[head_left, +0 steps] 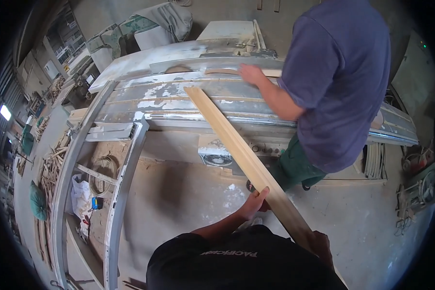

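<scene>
A long pale wooden moulding [244,157] with grooves along its length slants from my body up toward the saw table [179,92]. Its far end overlaps the table's top in view; whether it touches there I cannot tell. My left hand [253,205] grips the moulding's left edge around its middle, thumb on top and fingers underneath. Farther down, close to my body, my right hand [321,245] is wrapped around the right edge, dark in shadow. Beyond, a co-worker in a purple-blue shirt [340,72] reaches over the table, one hand [251,74] at a thin wooden strip [222,71].
At left stands a metal rail frame [116,212] with a coiled hose [103,169], a white plastic bag [81,195] and a blue tape measure [97,203] inside it. Wood offcuts [53,169] lie piled beyond. A covered machine [162,26] stands at the back, a fan-like machine [427,186] at right.
</scene>
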Demonstrator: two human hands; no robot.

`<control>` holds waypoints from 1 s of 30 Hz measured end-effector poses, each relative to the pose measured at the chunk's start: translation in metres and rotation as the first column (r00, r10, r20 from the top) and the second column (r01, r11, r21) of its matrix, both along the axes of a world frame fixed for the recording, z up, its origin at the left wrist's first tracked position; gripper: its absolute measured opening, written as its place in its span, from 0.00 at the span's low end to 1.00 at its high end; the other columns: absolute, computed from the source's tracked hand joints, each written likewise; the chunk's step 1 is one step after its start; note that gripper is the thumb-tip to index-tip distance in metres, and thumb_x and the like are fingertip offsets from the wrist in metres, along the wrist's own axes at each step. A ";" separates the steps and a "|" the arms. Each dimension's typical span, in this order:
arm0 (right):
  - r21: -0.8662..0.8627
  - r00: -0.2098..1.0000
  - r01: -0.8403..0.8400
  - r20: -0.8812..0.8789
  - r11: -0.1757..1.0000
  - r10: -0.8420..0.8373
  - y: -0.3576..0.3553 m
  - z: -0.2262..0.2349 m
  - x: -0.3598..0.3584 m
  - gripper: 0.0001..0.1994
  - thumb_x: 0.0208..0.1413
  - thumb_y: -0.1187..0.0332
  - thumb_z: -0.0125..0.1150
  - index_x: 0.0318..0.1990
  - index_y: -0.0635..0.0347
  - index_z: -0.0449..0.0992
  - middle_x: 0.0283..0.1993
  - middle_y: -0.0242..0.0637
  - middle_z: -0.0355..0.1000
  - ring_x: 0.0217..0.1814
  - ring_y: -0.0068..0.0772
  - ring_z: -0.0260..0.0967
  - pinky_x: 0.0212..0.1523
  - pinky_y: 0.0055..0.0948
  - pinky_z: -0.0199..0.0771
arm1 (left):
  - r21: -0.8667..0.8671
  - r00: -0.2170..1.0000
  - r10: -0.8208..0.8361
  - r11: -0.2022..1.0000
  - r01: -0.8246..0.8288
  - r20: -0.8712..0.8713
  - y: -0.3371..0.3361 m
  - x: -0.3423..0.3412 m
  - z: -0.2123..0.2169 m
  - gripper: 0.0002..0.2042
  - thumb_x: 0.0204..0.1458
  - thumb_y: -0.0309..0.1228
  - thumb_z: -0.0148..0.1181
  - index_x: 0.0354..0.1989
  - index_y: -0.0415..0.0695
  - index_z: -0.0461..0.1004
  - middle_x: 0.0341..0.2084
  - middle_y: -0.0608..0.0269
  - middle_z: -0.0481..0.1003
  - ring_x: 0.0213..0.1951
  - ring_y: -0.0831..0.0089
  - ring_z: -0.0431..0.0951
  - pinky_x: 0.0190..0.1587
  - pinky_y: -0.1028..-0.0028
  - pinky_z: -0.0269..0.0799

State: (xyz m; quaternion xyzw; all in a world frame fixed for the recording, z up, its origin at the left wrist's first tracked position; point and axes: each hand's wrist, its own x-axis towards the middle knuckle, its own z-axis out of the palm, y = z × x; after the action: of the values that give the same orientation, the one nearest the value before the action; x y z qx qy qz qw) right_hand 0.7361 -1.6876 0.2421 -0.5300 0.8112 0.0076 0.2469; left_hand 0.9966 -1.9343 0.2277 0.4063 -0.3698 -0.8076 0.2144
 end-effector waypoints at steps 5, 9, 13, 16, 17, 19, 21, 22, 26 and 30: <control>-0.037 0.997 0.062 0.039 0.997 -0.060 0.003 -0.003 0.002 0.23 0.59 0.48 0.46 0.36 0.59 0.79 0.36 0.51 0.76 0.41 0.56 0.74 0.43 0.46 0.73 | -0.001 0.997 -0.076 0.997 0.076 -0.019 -0.001 0.004 -0.004 0.25 0.60 0.55 0.43 0.50 0.45 0.68 0.36 0.63 0.77 0.35 0.72 0.77 0.38 0.71 0.71; -0.048 0.990 0.113 0.095 0.992 -0.108 0.002 0.005 0.012 0.24 0.59 0.46 0.47 0.37 0.59 0.80 0.35 0.52 0.76 0.41 0.56 0.74 0.43 0.46 0.73 | 0.002 0.998 -0.059 0.998 0.059 -0.001 0.001 0.007 -0.005 0.26 0.60 0.56 0.43 0.49 0.44 0.69 0.35 0.62 0.77 0.34 0.72 0.77 0.38 0.72 0.71; -0.002 0.987 0.133 0.096 0.991 -0.132 0.006 -0.005 0.013 0.23 0.60 0.48 0.47 0.37 0.59 0.79 0.36 0.52 0.76 0.42 0.57 0.74 0.43 0.46 0.73 | -0.012 0.998 -0.064 0.998 0.064 -0.020 0.002 0.010 -0.005 0.26 0.60 0.56 0.44 0.47 0.43 0.70 0.33 0.61 0.77 0.33 0.71 0.77 0.37 0.72 0.71; -0.010 0.993 0.071 0.095 0.997 -0.070 0.008 -0.006 0.013 0.21 0.61 0.51 0.46 0.37 0.58 0.79 0.37 0.51 0.76 0.41 0.56 0.74 0.43 0.46 0.73 | -0.002 0.999 -0.047 0.999 0.047 0.002 0.005 0.011 0.001 0.25 0.60 0.55 0.44 0.46 0.43 0.70 0.32 0.62 0.77 0.32 0.72 0.77 0.37 0.72 0.72; -0.026 0.996 0.019 0.088 0.999 -0.017 0.008 -0.006 0.013 0.20 0.62 0.53 0.45 0.38 0.57 0.78 0.37 0.51 0.76 0.41 0.56 0.74 0.42 0.47 0.73 | -0.003 0.999 -0.045 0.999 0.045 0.004 0.005 0.010 0.000 0.25 0.60 0.55 0.44 0.46 0.43 0.70 0.32 0.62 0.77 0.32 0.72 0.77 0.37 0.72 0.72; -0.007 0.996 0.006 0.089 1.000 -0.005 -0.001 0.014 0.022 0.18 0.62 0.54 0.44 0.38 0.57 0.77 0.37 0.50 0.76 0.39 0.55 0.74 0.41 0.47 0.74 | -0.003 0.999 -0.036 0.999 0.036 0.016 0.004 0.011 -0.004 0.25 0.60 0.55 0.45 0.45 0.43 0.70 0.31 0.62 0.76 0.31 0.72 0.77 0.36 0.72 0.72; 0.012 0.996 -0.002 0.089 1.000 0.001 -0.002 0.020 0.025 0.16 0.63 0.56 0.44 0.38 0.56 0.76 0.36 0.50 0.76 0.38 0.55 0.74 0.41 0.48 0.74 | -0.004 0.999 -0.052 0.999 0.052 0.002 0.003 0.012 -0.002 0.25 0.60 0.55 0.45 0.45 0.43 0.70 0.31 0.62 0.76 0.31 0.72 0.78 0.36 0.72 0.72; -0.021 0.994 -0.022 0.104 1.000 0.024 -0.001 0.018 0.023 0.15 0.63 0.58 0.44 0.37 0.55 0.76 0.35 0.49 0.75 0.37 0.55 0.74 0.40 0.48 0.74 | -0.006 0.998 -0.066 0.998 0.066 -0.013 0.003 0.011 0.000 0.25 0.60 0.55 0.45 0.45 0.43 0.70 0.31 0.62 0.76 0.32 0.72 0.78 0.36 0.72 0.72; -0.104 0.979 -0.199 0.020 0.974 0.202 0.001 0.009 0.017 0.13 0.62 0.61 0.44 0.36 0.55 0.75 0.34 0.48 0.76 0.36 0.54 0.74 0.37 0.47 0.75 | 0.000 1.000 0.003 1.000 -0.003 -0.003 0.006 0.009 0.001 0.24 0.59 0.56 0.46 0.40 0.45 0.71 0.28 0.64 0.77 0.28 0.75 0.77 0.29 0.76 0.68; -0.063 0.977 -0.213 -0.012 0.975 0.213 0.001 0.002 0.011 0.13 0.62 0.61 0.44 0.34 0.56 0.75 0.34 0.48 0.76 0.36 0.54 0.74 0.37 0.47 0.75 | 0.023 0.999 -0.046 0.999 0.046 0.003 0.004 0.008 0.001 0.25 0.60 0.56 0.45 0.47 0.43 0.69 0.34 0.61 0.77 0.33 0.71 0.78 0.37 0.72 0.72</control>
State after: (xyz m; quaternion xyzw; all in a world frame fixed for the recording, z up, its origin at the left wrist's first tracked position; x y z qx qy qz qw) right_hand 0.7473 -1.6865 0.2441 -0.6215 0.7502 0.0095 0.2254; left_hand 1.0046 -1.9299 0.2291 0.4017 -0.3703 -0.8156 0.1904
